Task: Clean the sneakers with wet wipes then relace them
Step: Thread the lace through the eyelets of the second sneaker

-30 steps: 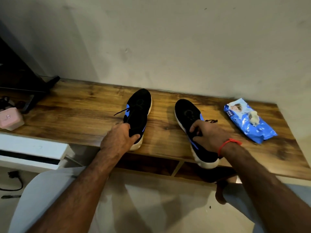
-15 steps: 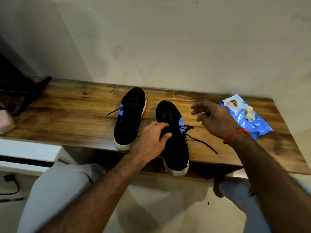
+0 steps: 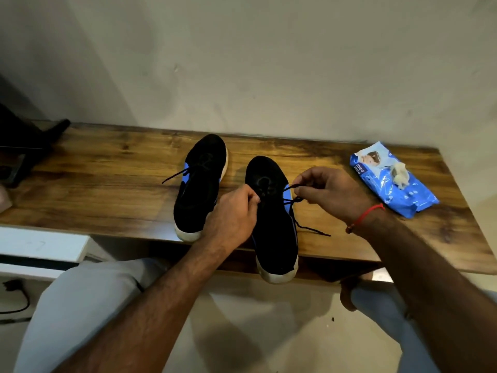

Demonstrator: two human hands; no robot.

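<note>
Two black sneakers with blue sides and white soles lie on a wooden shelf [image 3: 107, 189], toes toward the wall. The left sneaker [image 3: 200, 184] lies untouched, a lace end sticking out to its left. The right sneaker [image 3: 274, 224] has its heel past the shelf's front edge. My left hand [image 3: 232, 214] has curled fingers at the laces on the shoe's left side. My right hand [image 3: 328, 192] pinches the black lace [image 3: 298, 200] on its right side; a loose lace end trails over the wood. A blue wet wipes pack [image 3: 392, 181] with a crumpled wipe on top lies at the right.
A plain wall rises right behind the shelf. Dark objects [image 3: 24, 141] stand at the shelf's far left end. A white unit [image 3: 40, 246] sits below on the left, with a cable [image 3: 16, 297] on the floor. My knees are under the shelf's front edge.
The right sneaker was pulled left beside the other one. My left hand left the left sneaker for the right one. My right hand came back down and pinched the lace.
</note>
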